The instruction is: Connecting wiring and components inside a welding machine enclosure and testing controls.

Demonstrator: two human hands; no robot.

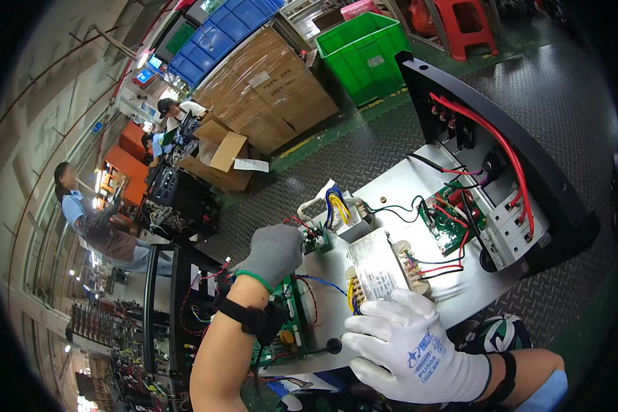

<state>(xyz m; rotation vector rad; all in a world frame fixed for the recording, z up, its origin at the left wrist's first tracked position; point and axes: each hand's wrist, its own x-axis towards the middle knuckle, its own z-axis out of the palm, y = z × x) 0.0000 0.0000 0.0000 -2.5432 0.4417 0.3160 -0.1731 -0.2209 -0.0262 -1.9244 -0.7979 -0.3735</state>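
An opened electrical unit lies in front of me: a silver metal chassis (419, 182) with a black end panel (529, 158). My left hand (273, 253), in a grey glove with a green cuff, presses down on a small green circuit board with red wires (317, 237) at the chassis's left edge. My right hand (408, 350), in a white glove, grips the near end of a big wrapped transformer (376, 268) mounted mid-chassis. A smaller transformer with yellow and blue wires (340, 209) sits behind it. Another green circuit board (450, 223) lies toward the black panel.
Thick red cables (501, 147) run along the black panel. Cardboard boxes (268, 82), a green bin (364, 51), blue crates (220, 34) and a red stool (463, 24) stand on the floor beyond. Other people (82, 213) work at a bench on the left beside more units (178, 199).
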